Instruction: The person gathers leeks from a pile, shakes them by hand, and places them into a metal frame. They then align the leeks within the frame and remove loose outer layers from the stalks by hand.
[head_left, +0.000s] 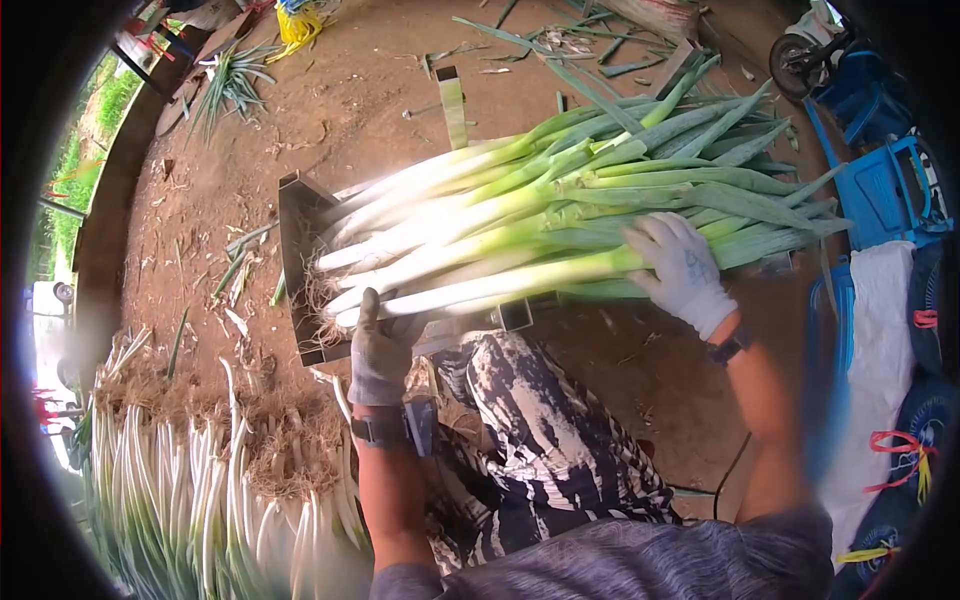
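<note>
A thick pile of long green onions (560,200) lies sideways in a metal frame, with white root ends at the left and green leaves at the right. My left hand (378,355), in a pale glove, grips the nearest green onion (480,289) just above its roots, thumb pointing up. On the same stalk, where it turns green, my right hand (685,270) has its gloved fingers curled over it. The undersides of both grips are hidden. The dark end plate (300,210) of the frame stands beside the roots.
Many more green onions (210,490) lie at the lower left, roots toward the frame. An upright post (452,110) rises behind the pile. Leaf scraps litter the brown ground. Blue plastic seats (885,190) and a white sack (880,310) are at the right.
</note>
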